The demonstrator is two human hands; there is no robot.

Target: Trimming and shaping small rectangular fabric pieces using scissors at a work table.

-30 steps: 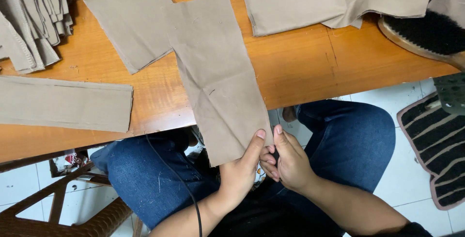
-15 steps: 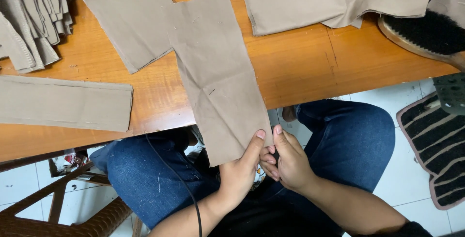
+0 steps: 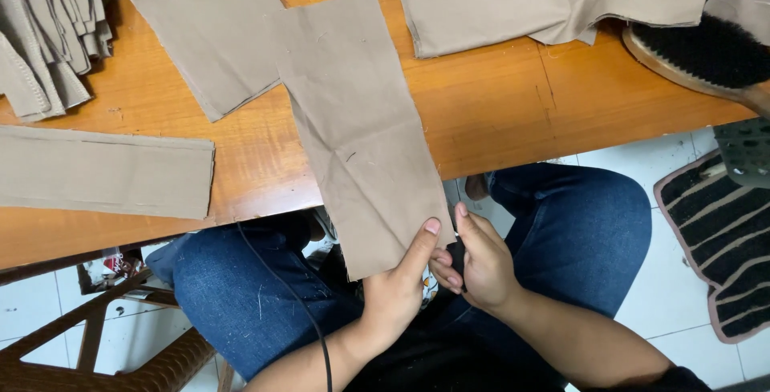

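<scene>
The left hand pinches the lower corner of a long tan woven cloth panel, creased and raw-edged; the panel hangs off the orange wooden bench edge over denim knees; the right hand closes at that same corner, its grasp unclear; bare wood lies right of it.

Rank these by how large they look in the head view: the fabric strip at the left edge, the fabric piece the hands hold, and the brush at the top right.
1. Held fabric piece, pinched by the left hand and right hand.
2. Fabric strip, though the frame cuts it off, so this is unsure.
3. Brush, also partly cut off.
</scene>
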